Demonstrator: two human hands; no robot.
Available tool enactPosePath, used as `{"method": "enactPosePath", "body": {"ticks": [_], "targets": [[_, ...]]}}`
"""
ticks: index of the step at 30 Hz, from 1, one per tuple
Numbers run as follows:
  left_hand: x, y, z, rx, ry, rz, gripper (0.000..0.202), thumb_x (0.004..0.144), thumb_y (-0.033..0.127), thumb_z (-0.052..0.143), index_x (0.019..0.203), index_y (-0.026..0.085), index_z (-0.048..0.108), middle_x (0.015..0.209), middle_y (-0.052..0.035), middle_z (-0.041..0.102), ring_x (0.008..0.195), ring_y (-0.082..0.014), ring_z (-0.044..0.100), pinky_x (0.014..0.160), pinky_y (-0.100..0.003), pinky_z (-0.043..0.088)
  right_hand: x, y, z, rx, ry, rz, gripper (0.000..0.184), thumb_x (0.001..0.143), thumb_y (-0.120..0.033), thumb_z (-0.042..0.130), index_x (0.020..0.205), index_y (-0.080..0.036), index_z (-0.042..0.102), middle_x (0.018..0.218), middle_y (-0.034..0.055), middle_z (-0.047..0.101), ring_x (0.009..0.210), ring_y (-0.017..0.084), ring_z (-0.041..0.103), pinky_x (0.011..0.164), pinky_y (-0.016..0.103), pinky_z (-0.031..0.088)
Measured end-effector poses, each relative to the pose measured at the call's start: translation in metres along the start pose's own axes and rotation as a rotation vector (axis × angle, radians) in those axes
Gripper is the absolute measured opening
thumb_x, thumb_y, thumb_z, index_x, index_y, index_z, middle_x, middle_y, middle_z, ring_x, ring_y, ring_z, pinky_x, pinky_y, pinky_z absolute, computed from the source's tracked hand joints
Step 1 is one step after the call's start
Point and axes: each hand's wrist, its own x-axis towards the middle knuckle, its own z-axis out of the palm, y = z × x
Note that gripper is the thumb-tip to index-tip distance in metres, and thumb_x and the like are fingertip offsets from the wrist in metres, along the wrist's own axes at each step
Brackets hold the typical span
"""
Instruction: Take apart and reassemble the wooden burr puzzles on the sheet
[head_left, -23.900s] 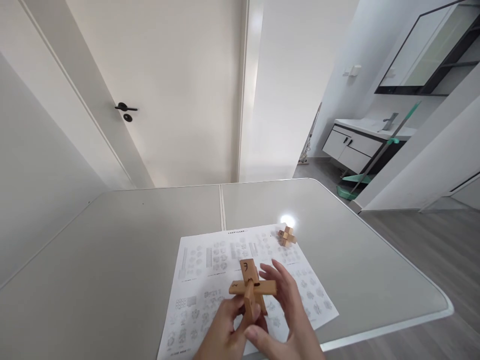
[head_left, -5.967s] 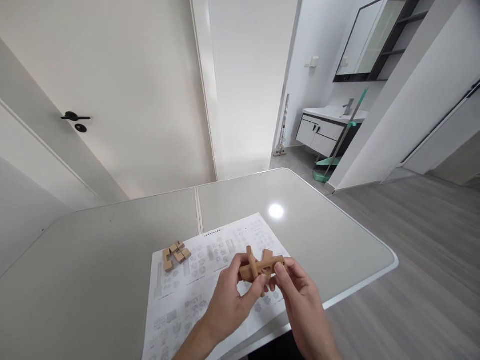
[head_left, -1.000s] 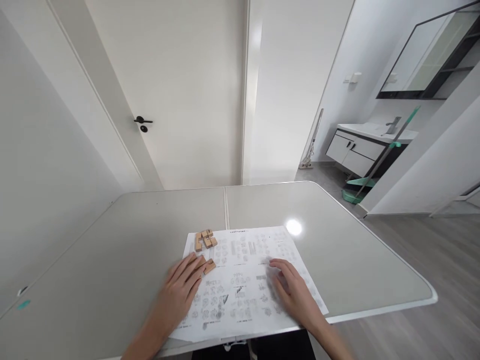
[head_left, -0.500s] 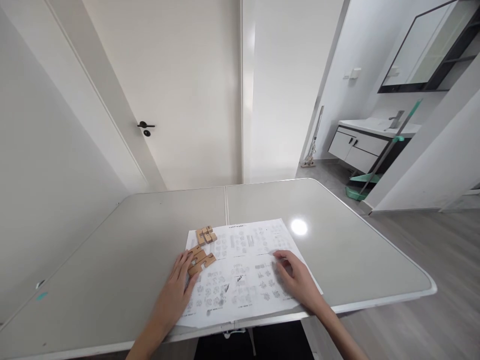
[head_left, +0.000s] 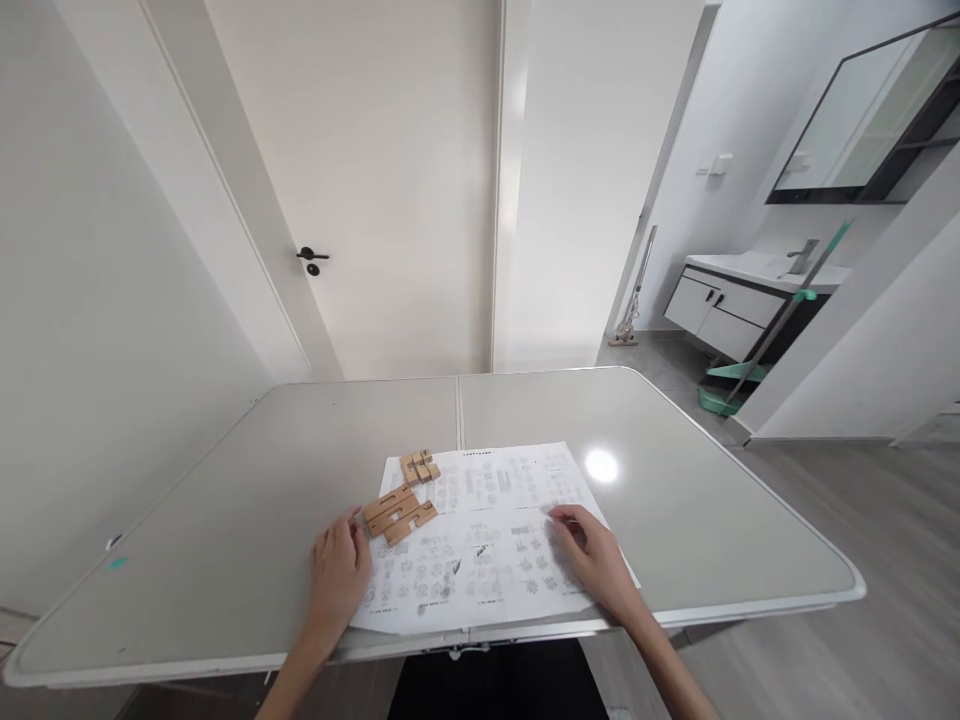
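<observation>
My left hand (head_left: 341, 568) rests at the left edge of a printed paper sheet (head_left: 495, 530), its fingers loosely bent and nothing seen in them. Just right of its fingertips lie several flat, notched wooden puzzle pieces (head_left: 401, 513), side by side on the sheet. Behind them, a cluster of smaller wooden puzzle pieces (head_left: 420, 467) sits at the sheet's upper left corner. On the right part of the paper lies my right hand (head_left: 594, 562), with thumb and index finger apart and no object visible between them.
The sheet lies near the front edge of a grey folding table (head_left: 735, 530) with a centre seam. Beyond stands a white door (head_left: 390, 200) with a black handle. A washbasin cabinet (head_left: 724, 305), a mop (head_left: 636, 290) and a green dustpan (head_left: 720, 400) are at the right.
My left hand has come off the flat wooden pieces and moved left and back, its fingers now more bent. My right hand stays in place. The view has shifted slightly.
</observation>
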Motion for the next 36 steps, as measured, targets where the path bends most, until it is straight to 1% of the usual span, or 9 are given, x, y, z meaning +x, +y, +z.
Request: {"method": "enactPosePath", "body": {"ticks": [4, 7, 10, 14, 18, 22, 26, 31, 36], "targets": [[0.001, 0.002, -0.001, -0.04, -0.04, 0.044, 0.035, 0.093, 0.029, 0.034, 0.115, 0.019, 0.06, 0.104, -0.0111, 0.074, 0.107, -0.0326, 0.067, 0.101, -0.056, 0.049, 0.0, -0.001, 0.0, 0.026, 0.011, 0.0, 0.039, 0.098, -0.055, 0.049, 0.109, -0.023, 0.068, 0.108, 0.01, 0.075, 0.096, 0.027, 0.07, 0.083, 0.041, 0.056], [0.003, 0.002, -0.004, -0.078, -0.054, 0.073, 0.035, 0.093, 0.03, 0.033, 0.113, 0.02, 0.06, 0.099, -0.0091, 0.075, 0.104, -0.0304, 0.069, 0.1, -0.053, 0.052, 0.0, -0.002, 0.001, 0.05, 0.023, -0.013, 0.039, 0.097, -0.055, 0.05, 0.108, -0.022, 0.069, 0.107, 0.0098, 0.076, 0.094, 0.028, 0.07, 0.084, 0.042, 0.057], [0.005, 0.002, -0.007, -0.11, -0.047, 0.077, 0.031, 0.093, 0.031, 0.033, 0.107, 0.022, 0.059, 0.099, -0.0087, 0.075, 0.104, -0.0295, 0.071, 0.1, -0.052, 0.054, 0.0, -0.002, 0.001, 0.06, 0.031, -0.022, 0.038, 0.098, -0.054, 0.05, 0.107, -0.022, 0.07, 0.105, 0.0098, 0.076, 0.093, 0.028, 0.07, 0.084, 0.042, 0.057], [0.004, 0.001, -0.008, -0.141, -0.04, 0.083, 0.027, 0.094, 0.032, 0.034, 0.097, 0.024, 0.059, 0.108, -0.0093, 0.075, 0.11, -0.0292, 0.07, 0.102, -0.051, 0.054, 0.001, 0.0, 0.002, 0.041, 0.026, -0.023, 0.036, 0.098, -0.052, 0.049, 0.106, -0.023, 0.069, 0.103, 0.0088, 0.076, 0.091, 0.027, 0.07, 0.082, 0.04, 0.057], [0.002, -0.002, -0.008, -0.184, -0.036, 0.086, 0.027, 0.093, 0.032, 0.036, 0.103, 0.023, 0.059, 0.102, -0.0075, 0.076, 0.104, -0.0283, 0.073, 0.1, -0.051, 0.056, 0.001, 0.003, 0.003, 0.024, 0.03, -0.038, 0.033, 0.099, -0.048, 0.048, 0.106, -0.023, 0.069, 0.103, 0.0082, 0.076, 0.089, 0.026, 0.071, 0.082, 0.039, 0.057], [0.001, -0.004, -0.008, -0.235, -0.031, 0.044, 0.028, 0.093, 0.032, 0.036, 0.11, 0.023, 0.057, 0.1, -0.0068, 0.076, 0.102, -0.0283, 0.073, 0.1, -0.052, 0.056, 0.002, 0.004, 0.005, 0.017, 0.042, -0.047, 0.032, 0.098, -0.046, 0.048, 0.104, -0.023, 0.07, 0.101, 0.008, 0.076, 0.089, 0.027, 0.071, 0.08, 0.039, 0.056], [0.0, -0.003, -0.01, -0.276, -0.045, -0.007, 0.028, 0.094, 0.034, 0.035, 0.11, 0.023, 0.056, 0.1, -0.0068, 0.075, 0.101, -0.0279, 0.073, 0.1, -0.051, 0.056, 0.003, 0.009, 0.007, 0.015, 0.043, -0.05, 0.033, 0.098, -0.047, 0.047, 0.103, -0.024, 0.07, 0.102, 0.0074, 0.076, 0.09, 0.027, 0.071, 0.079, 0.038, 0.056], [-0.003, -0.002, -0.012, -0.298, -0.039, -0.066, 0.03, 0.094, 0.035, 0.035, 0.113, 0.023, 0.056, 0.101, -0.0067, 0.075, 0.103, -0.0283, 0.072, 0.098, -0.05, 0.055, 0.004, 0.016, 0.008, -0.017, 0.053, -0.035, 0.035, 0.097, -0.049, 0.047, 0.102, -0.024, 0.071, 0.097, 0.0059, 0.077, 0.081, 0.025, 0.07, 0.072, 0.035, 0.055], [-0.004, -0.001, -0.013, -0.307, -0.04, -0.093, 0.033, 0.095, 0.036, 0.033, 0.114, 0.022, 0.056, 0.103, -0.0085, 0.075, 0.104, -0.0282, 0.071, 0.095, -0.046, 0.055, 0.005, 0.021, 0.008, 0.015, 0.049, -0.015, 0.036, 0.096, -0.051, 0.05, 0.101, -0.024, 0.072, 0.098, 0.0063, 0.077, 0.085, 0.025, 0.07, 0.074, 0.033, 0.054]]}}
